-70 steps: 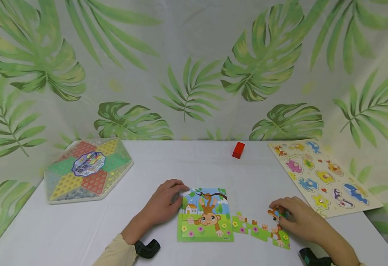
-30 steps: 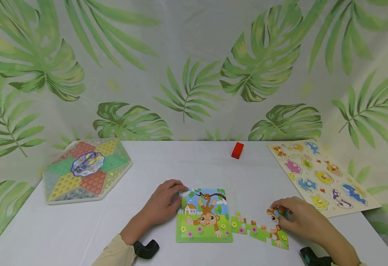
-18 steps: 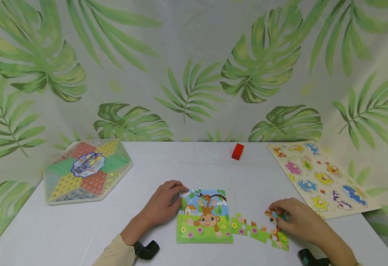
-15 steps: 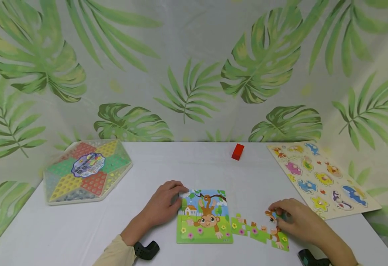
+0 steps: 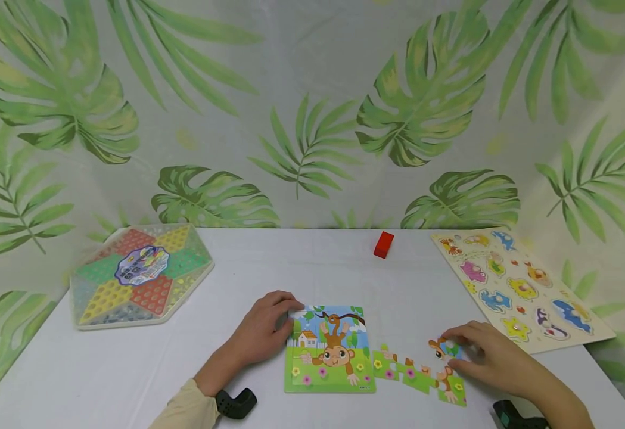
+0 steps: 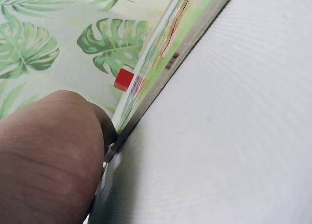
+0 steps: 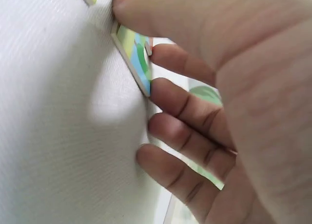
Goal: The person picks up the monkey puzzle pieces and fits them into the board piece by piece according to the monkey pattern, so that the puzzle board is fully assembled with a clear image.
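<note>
A square monkey puzzle [image 5: 330, 351] lies in the middle of the table. My left hand [image 5: 266, 325] rests at its left edge, index finger at the upper left corner, thumb against the side. To the right, several loose jigsaw pieces [image 5: 416, 378] run in a joined row. Above the row's right end is a jigsaw piece [image 5: 438, 350] with a monkey's eye and blue and green patches. My right hand [image 5: 491, 357] is at that piece, thumb and index finger apart at its right side. In the right wrist view, the thumb [image 7: 129, 12] and spread fingers are beside the piece's edges.
A red block [image 5: 383, 245] lies near the table's back edge. At the left is a hexagonal game board [image 5: 143, 277] with coloured triangles. A cream animal puzzle board [image 5: 521, 289] lies at the right, close beyond my right hand.
My right hand has shifted right and its thumb and index finger have parted, uncovering more of the eye piece. My left hand and the square puzzle have stayed in place.
</note>
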Available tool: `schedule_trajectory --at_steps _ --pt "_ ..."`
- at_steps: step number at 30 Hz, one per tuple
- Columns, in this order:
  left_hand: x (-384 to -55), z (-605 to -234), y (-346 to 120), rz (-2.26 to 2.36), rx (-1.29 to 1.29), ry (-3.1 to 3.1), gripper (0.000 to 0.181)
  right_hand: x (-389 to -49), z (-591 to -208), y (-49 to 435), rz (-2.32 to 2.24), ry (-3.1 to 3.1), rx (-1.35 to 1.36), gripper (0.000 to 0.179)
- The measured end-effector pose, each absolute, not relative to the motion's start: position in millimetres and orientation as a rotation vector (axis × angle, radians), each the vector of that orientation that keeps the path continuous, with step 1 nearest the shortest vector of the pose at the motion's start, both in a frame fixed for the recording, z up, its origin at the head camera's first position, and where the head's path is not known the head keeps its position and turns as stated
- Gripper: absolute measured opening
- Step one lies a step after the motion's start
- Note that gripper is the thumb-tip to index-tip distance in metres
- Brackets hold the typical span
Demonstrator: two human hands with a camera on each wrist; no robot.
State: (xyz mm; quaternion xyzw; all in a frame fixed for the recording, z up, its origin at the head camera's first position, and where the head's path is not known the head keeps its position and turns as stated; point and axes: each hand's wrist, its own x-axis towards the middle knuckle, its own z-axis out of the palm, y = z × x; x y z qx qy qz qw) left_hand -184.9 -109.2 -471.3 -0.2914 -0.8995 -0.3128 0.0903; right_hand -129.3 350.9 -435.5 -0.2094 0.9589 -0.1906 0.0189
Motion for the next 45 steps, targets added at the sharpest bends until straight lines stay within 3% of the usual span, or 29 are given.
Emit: schedule_trajectory --at_steps 10,23,45 --pt "-184 -469 -109 -0.936 -0.866 -2.673 0.028 -132 -437 349 -0.771 2.955 -0.724 0.038" --pt "-184 -469 -110 -0.931 -0.863 -2.668 0.028 -131 -427 341 -0.744 2.951 -0.603 0.039" --pt "-185 -472 -109 -0.932 -0.894 -2.616 0.027 -142 -409 313 -0.726 3.005 -0.846 0.038"
